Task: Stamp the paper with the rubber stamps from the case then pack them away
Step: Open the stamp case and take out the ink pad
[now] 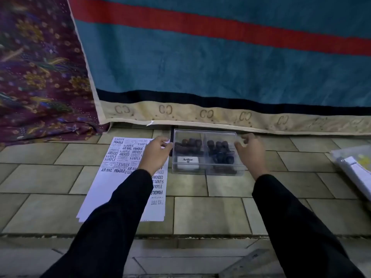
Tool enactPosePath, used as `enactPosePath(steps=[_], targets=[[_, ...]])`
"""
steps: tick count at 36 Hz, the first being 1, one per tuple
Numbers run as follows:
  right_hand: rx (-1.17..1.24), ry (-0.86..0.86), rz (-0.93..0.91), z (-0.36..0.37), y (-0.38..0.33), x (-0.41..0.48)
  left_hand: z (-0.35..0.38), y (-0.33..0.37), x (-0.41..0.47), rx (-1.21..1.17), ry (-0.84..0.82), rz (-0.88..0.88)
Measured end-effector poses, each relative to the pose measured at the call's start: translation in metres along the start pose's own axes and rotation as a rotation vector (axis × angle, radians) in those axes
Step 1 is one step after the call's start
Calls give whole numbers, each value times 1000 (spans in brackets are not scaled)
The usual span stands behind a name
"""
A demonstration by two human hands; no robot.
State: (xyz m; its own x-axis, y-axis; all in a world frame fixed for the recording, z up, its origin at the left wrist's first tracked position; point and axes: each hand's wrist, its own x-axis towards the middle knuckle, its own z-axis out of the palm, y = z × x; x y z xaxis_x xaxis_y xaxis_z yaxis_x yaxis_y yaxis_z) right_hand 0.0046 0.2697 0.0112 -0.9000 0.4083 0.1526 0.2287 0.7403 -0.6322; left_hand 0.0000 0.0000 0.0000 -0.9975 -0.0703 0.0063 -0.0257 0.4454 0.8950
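"Artline" is printed on white pad (188,163) in case (204,131); FRAGILE, SAMPLE, AIR MAIL, AMENDED, EXPRESS & FAX OUT are stamped on paper (104,189); "CC" is repeated along blanket hem (206,114).

A clear plastic case (202,171) is sitting on the tiled floor (210,213), with the left hand (156,150) and right hand (251,152) gripping its side edges. Dark rubber stamps (220,152) are lying heaped in both its compartments, beside a white Artline box (188,163). Just left of the case, the paper (112,189) is lying flat, bearing stamped words like FRAGILE and SAMPLE.
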Motion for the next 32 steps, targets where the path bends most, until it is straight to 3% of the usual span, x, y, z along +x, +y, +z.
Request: enactPosePath(steps=[3,7,12,17,24,28,32], targets=[[-178,-24,55,4,4,10,4,7,7,115,-72,-36],[-233,-83,136,9,14,13,11,7,13,206,-87,-40],[-131,-123,195,13,21,15,13,6,17,215,-67,-68],[-69,-52,127,9,22,10,14,8,15,269,-27,-20],[57,49,63,-12,21,7,4,13,8,161,50,76],[222,-146,140,-31,30,-2,-5,15,-6,166,-17,26],[315,-384,202,-49,47,-19,-16,11,-33,78,-196,-82]])
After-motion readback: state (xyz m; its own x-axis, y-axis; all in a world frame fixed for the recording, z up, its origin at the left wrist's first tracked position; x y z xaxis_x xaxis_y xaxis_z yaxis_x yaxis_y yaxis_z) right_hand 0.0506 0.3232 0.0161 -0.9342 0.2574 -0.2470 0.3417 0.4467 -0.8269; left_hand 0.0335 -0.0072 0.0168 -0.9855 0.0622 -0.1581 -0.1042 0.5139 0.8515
